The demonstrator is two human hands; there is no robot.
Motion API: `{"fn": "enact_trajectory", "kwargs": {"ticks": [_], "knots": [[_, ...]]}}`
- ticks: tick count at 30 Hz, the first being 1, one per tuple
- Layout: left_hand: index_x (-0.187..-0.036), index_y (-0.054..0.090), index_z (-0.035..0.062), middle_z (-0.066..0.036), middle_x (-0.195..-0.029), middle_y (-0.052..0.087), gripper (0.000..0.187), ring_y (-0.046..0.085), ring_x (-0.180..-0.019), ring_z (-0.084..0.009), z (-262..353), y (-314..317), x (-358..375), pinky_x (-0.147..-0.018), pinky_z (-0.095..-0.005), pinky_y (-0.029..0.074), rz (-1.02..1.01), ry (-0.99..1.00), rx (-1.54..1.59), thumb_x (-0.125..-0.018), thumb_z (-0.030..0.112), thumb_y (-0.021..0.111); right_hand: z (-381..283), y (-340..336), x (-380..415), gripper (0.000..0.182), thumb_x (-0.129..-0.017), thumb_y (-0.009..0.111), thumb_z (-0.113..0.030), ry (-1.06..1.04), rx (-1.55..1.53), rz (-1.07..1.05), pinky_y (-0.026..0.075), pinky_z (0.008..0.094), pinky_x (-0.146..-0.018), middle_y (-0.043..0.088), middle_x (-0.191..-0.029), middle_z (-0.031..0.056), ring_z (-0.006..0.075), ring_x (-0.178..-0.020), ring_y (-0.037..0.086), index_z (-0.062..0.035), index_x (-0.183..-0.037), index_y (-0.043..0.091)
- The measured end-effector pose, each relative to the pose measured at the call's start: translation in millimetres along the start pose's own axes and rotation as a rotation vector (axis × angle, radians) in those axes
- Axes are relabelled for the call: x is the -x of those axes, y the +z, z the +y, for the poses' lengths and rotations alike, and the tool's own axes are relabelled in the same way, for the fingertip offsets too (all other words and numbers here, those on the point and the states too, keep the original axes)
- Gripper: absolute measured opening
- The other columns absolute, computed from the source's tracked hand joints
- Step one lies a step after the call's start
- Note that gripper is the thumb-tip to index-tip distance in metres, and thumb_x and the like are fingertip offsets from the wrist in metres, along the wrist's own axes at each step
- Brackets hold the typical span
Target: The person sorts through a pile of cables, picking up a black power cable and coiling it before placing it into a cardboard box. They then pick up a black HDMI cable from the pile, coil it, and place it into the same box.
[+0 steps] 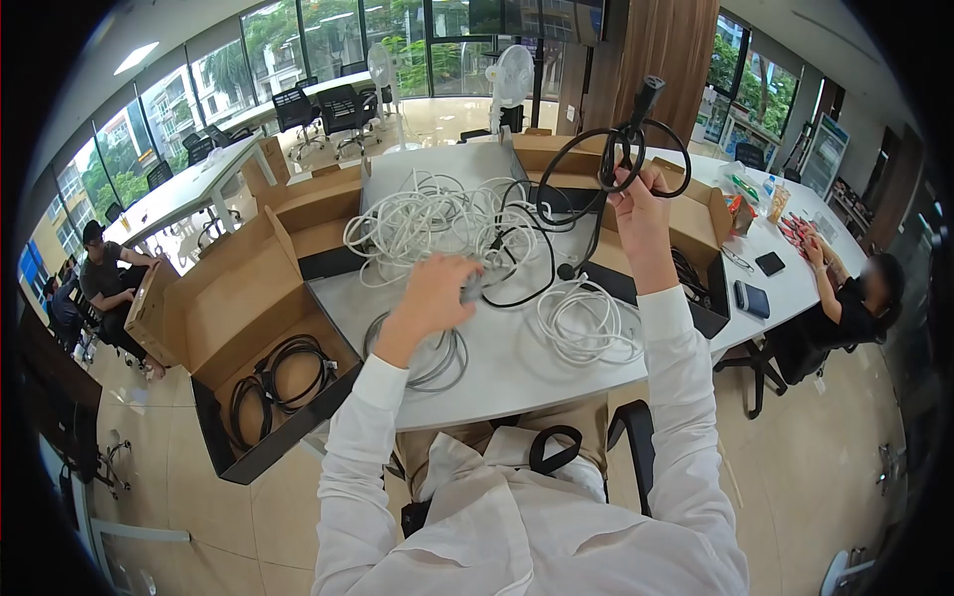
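Note:
My right hand [640, 202] is raised over the right side of the table, its fingers closed on a looped black cable [679, 159] with a dark plug at the top. My left hand [435, 296] is low over the table's middle, fingers bent at a small blurred grey item; whether it grips this is unclear. Beyond the left hand lies a tangled pile of white cables [427, 221], with a loose black cable [550, 268] at its right. A coiled white cable [586, 323] lies near the front edge, and a grey coil [437, 363] is beside my left wrist.
An open box [273, 372] with black cables stands at the left front; another box [711, 293] with black cables is at the right. More open boxes line the back. A wallet [751, 299] and phone [769, 263] lie farther right, near a seated person. Another person sits far left.

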State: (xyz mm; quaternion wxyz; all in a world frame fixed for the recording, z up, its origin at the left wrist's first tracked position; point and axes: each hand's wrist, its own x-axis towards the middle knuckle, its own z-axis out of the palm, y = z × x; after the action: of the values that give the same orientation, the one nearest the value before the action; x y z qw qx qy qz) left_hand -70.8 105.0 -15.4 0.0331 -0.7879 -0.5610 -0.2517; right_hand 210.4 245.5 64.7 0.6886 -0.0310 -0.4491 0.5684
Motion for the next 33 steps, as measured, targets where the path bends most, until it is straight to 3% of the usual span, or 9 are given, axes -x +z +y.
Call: {"fn": "enact_trajectory", "kwargs": {"ticks": [3, 6, 9, 12, 15, 16, 20, 27, 33], "knots": [[-0.119, 0.060, 0.0133, -0.009, -0.118, 0.060, 0.068, 0.051, -0.112, -0.0286, 17.8, 12.9, 13.8, -0.099, -0.0510, 0.031, -0.319, 0.079, -0.161, -0.062, 0.046, 0.077, -11.7, 19.2, 0.9, 0.034, -0.082, 0.060, 0.012, -0.032, -0.017, -0.051, 0.058, 0.0334, -0.075, 0.062, -0.099, 0.0102, 0.0210, -0.092, 0.067, -0.0114, -0.073, 0.037], [-0.121, 0.060, 0.0138, -0.010, -0.127, 0.056, 0.081, 0.046, -0.124, -0.0267, 7.8, 43.2, 24.1, -0.106, -0.0552, 0.018, -0.288, 0.142, -0.012, -0.058, 0.062, 0.076, -21.8, 43.2, 2.4, 0.034, -0.082, 0.060, 0.012, -0.065, -0.036, -0.103, 0.058, 0.0324, -0.074, 0.061, -0.100, 0.0104, 0.0204, -0.089, 0.067, -0.0109, -0.072, 0.037], [-0.124, 0.058, 0.0145, -0.011, -0.130, 0.055, 0.082, 0.046, -0.125, -0.0286, 16.4, 24.5, 11.0, -0.108, -0.0541, 0.016, -0.353, -0.031, 0.131, -0.062, 0.065, 0.073, -28.3, 64.4, 10.4, 0.033, -0.082, 0.061, 0.012, 0.015, 0.038, -0.111, 0.055, 0.0287, -0.068, 0.062, -0.098, 0.0103, 0.0196, -0.087, 0.067, -0.0102, -0.072, 0.038], [-0.129, 0.052, 0.0114, -0.010, -0.129, 0.055, 0.086, 0.050, -0.121, -0.0270, 39.3, -10.1, 0.4, -0.107, -0.0517, 0.023, -0.208, -0.276, 0.213, -0.061, 0.056, 0.080, -15.4, 68.6, 19.3, 0.031, -0.080, 0.064, 0.010, 0.114, 0.154, -0.133, 0.049, 0.0246, -0.058, 0.063, -0.093, 0.0113, 0.0182, -0.082, 0.067, -0.0087, -0.072, 0.040], [-0.131, 0.047, 0.0070, -0.010, -0.130, 0.054, 0.087, 0.051, -0.120, -0.0257, 38.7, -12.9, 1.1, -0.105, -0.0471, 0.032, 0.202, 0.043, 0.742, -0.060, 0.038, 0.087, 1.5, 85.4, 51.7, 0.031, -0.078, 0.066, 0.009, 0.199, 0.199, -0.097, 0.052, 0.0258, -0.059, 0.063, -0.090, 0.0110, 0.0189, -0.079, 0.068, -0.0087, -0.072, 0.041], [-0.133, 0.043, 0.0032, -0.009, -0.131, 0.052, 0.084, 0.051, -0.121, -0.0252, 45.2, -9.8, -1.3, -0.099, -0.0399, 0.042, 0.331, 0.236, 1.104, -0.064, 0.020, 0.088, 13.9, 82.2, 58.0, 0.029, -0.077, 0.066, 0.008, 0.233, 0.202, -0.137, 0.052, 0.0258, -0.057, 0.063, -0.090, 0.0095, 0.0183, -0.080, 0.068, -0.0083, -0.074, 0.042], [-0.130, 0.043, -0.0002, -0.012, -0.133, 0.051, 0.059, 0.062, -0.105, -0.0220, 65.8, -10.2, 6.3, -0.077, -0.0271, 0.052, 0.520, -0.005, 1.426, -0.080, 0.007, 0.073, 45.7, 73.1, 82.7, 0.025, -0.076, 0.066, 0.001, 0.315, 0.399, -0.198, 0.048, 0.0225, -0.049, 0.059, -0.086, 0.0038, 0.0098, -0.071, 0.062, -0.0034, -0.096, 0.051], [-0.124, 0.052, 0.0022, -0.011, -0.120, 0.063, 0.037, 0.068, -0.082, -0.0174, 44.2, -2.3, 25.3, -0.057, -0.0202, 0.048, 0.516, -0.316, 1.456, -0.095, 0.024, 0.058, 43.4, 63.6, 94.2, 0.052, -0.076, 0.071, -0.006, 0.248, 0.783, -0.330, 0.047, 0.0231, -0.056, 0.056, -0.089, 0.0047, 0.0081, -0.068, 0.056, -0.0033, -0.121, 0.044], [-0.092, 0.057, 0.0092, -0.011, -0.115, 0.066, 0.022, 0.063, -0.061, -0.0093, 40.0, 8.4, 35.5, -0.049, -0.0184, 0.042, 0.627, -0.456, 1.462, -0.097, 0.030, 0.053, 26.1, 54.1, 99.7, 0.066, -0.075, 0.076, -0.009, 0.181, 0.937, -0.295, 0.044, 0.0225, -0.055, 0.060, -0.080, 0.0037, 0.0081, -0.057, 0.052, -0.0029, -0.131, 0.042]]}}
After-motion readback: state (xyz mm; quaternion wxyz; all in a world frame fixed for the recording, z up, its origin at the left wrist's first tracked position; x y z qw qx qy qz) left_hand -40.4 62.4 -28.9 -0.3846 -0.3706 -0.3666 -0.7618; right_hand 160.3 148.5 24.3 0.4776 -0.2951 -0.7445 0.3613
